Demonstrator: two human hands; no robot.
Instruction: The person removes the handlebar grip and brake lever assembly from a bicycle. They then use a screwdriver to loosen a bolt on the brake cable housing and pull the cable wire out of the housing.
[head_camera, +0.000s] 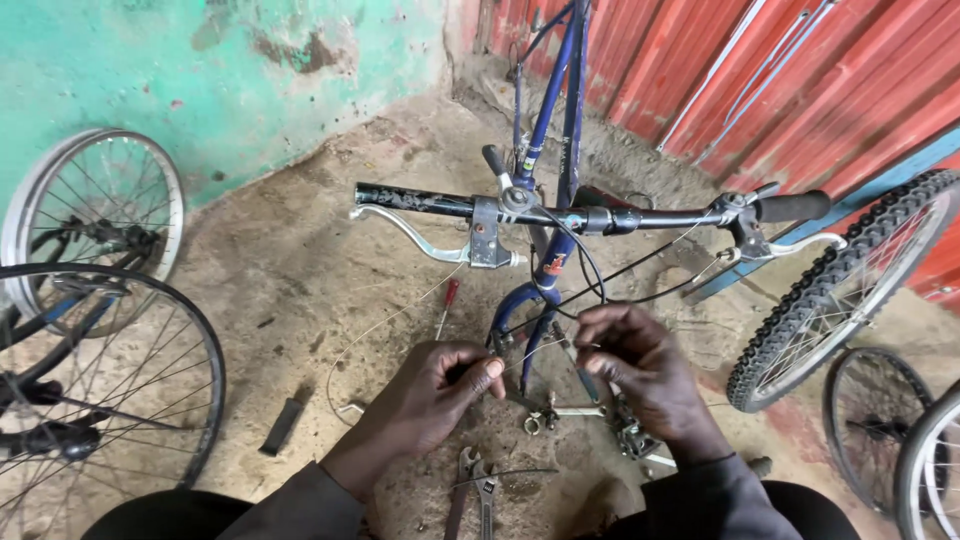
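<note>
Both hands are working low in the head view, just below the blue bicycle frame (545, 120), which is standing upside-forward with its handlebar (590, 215) running from nine o'clock to three o'clock across the middle of the picture.

The left hand (440, 385) is curling narrow, thumb and forefinger pinching one end of a thin brake cable (385, 325). From that pinch the bare wire is looping out toward nine o'clock over the dirt floor (290, 260), then rising toward one o'clock to the silver brake lever (430, 238) on the left side of the bar.

The right hand (640, 365) is also closing narrow, fingertips gathering on what looks like the black cable housing (600, 285) that is arching up toward twelve o'clock to the bar. Whether the fingers are truly gripping the housing or the wire inside it is too small to tell.

The two hands are sitting just beside each other, the left at nine o'clock of the right, and the cable's long axis between them is lying roughly nine-to-three. The left hand is nearer the free wire; the right is nearer the housing.

Tools are lying near the hands: an adjustable wrench (485, 490) at six o'clock, a spanner (565, 412) between the wrists, and a red-handled screwdriver (447, 305) at eleven o'clock of the left hand. Loose wheels (95, 210) are leaning at nine o'clock, and a knobby tyre (830, 290) at three o'clock.
</note>
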